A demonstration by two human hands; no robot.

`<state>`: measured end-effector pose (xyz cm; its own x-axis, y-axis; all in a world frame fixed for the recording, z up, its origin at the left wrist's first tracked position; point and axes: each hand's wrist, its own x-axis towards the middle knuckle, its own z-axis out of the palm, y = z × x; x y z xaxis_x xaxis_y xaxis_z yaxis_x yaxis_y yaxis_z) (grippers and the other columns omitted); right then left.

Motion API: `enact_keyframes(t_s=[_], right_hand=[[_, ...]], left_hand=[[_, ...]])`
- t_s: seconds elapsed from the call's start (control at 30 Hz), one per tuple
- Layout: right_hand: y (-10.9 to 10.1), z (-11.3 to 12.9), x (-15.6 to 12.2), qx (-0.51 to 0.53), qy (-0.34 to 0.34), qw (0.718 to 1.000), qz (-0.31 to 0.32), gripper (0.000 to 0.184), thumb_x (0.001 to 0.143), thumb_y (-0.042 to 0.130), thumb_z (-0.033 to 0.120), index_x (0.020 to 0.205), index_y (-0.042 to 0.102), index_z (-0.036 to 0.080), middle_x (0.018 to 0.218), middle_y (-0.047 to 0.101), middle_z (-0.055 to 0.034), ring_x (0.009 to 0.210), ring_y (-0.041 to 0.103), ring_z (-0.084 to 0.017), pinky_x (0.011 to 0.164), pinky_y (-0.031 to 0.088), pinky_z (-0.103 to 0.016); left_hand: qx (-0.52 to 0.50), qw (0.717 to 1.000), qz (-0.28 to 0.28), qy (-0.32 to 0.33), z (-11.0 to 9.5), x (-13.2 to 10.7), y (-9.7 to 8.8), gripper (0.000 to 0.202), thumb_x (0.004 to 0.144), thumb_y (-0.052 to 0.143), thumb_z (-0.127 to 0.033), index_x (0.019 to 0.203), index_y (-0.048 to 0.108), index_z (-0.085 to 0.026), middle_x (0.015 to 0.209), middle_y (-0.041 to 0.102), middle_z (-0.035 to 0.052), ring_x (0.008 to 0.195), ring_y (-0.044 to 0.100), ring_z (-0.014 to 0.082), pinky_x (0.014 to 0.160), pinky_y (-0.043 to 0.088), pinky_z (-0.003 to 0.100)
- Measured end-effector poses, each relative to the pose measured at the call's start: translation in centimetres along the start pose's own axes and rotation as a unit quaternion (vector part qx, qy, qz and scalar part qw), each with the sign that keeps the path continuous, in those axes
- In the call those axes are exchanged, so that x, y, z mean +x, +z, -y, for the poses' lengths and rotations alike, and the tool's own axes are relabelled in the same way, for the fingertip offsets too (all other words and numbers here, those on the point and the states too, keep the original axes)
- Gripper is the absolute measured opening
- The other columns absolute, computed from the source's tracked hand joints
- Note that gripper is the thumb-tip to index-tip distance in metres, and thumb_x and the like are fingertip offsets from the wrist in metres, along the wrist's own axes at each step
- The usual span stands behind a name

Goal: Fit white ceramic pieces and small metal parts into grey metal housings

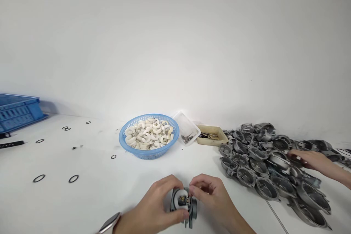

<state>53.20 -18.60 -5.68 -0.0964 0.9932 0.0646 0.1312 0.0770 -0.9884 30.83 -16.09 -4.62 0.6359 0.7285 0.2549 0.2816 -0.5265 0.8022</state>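
Note:
My left hand (156,204) is wrapped round a small grey metal carburetor body (194,207), thumb on the near side and fingers on the far side. A white ring-shaped float (177,195) sits in its top, around brass and dark inner parts. My right hand (215,197) is closed in a pinch at the right edge of the carburetor body. Whatever lies between those fingertips is too small or hidden to make out.
A blue basket (149,154) holds many white floats. Beside it stand a clear tray (179,119) with metal pins and a beige tray (212,142). Grey metal bowls (257,166) are heaped right, where another person's hand (312,159) reaches in. Black rings (73,178) and a blue crate (20,115) lie left.

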Motion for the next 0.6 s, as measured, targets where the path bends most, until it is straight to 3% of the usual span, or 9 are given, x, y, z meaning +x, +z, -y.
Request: enact_keyframes(t_s=[0.6], right_hand=[[0.46,0.06,0.07,0.026,0.016,0.999,-0.017,0.03,0.078,0.082,0.047,0.08,0.076,0.017,0.066,0.064,0.0001,0.065,0.054,-0.015,0.065,0.041,-0.027]], left_hand=[[0.023,1.0,0.009,0.01,-0.89,0.35,-0.28,0.024,0.081,0.077,-0.022,0.101,0.064,-0.023,0.1,0.063,0.0001,0.09,0.058,0.0189,0.08,0.043,0.027]])
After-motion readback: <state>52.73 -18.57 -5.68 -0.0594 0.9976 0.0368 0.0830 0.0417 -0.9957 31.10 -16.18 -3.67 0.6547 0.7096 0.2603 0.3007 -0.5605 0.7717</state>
